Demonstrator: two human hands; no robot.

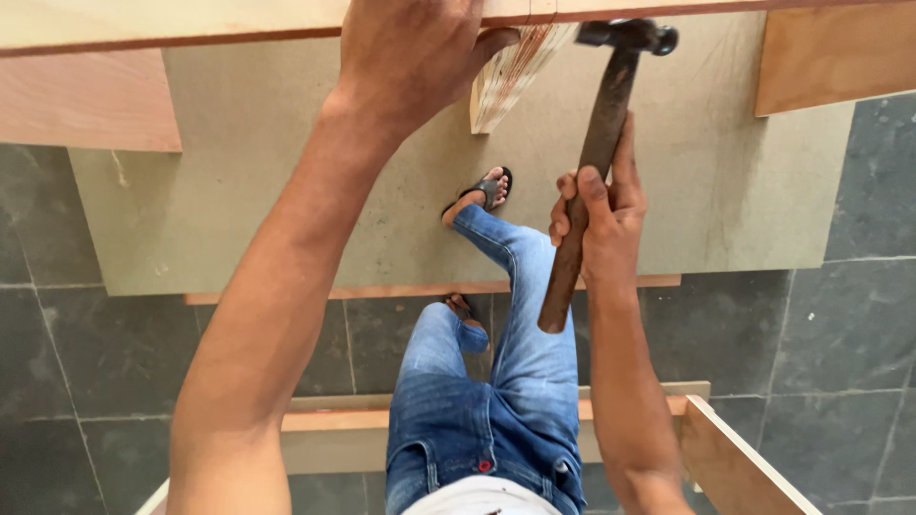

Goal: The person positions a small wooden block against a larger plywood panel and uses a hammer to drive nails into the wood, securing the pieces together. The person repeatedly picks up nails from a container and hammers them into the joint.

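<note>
Two bare forearms reach away from the camera over a person's blue jeans (496, 401) and sandalled foot (485, 191). At left, the left hand (410, 52) stretches far forward, arm nearly straight, palm down on a wooden block (515, 72) just under the edge of a long pale board (191, 24) running across the top of the scene; its thumb hooks around the block's near side, fingers out of sight beyond the knuckles. At right, the right hand (596, 224) is raised with the elbow bent, fingers wrapped tightly around the lower handle of a hammer (596, 143), whose dark metal head sits just beside the block at the board's edge. Below lie a flat grey-green sheet (286, 191) and dark stone floor tiles (859, 324), with more wooden panels (735, 458) near the person's legs.
</note>
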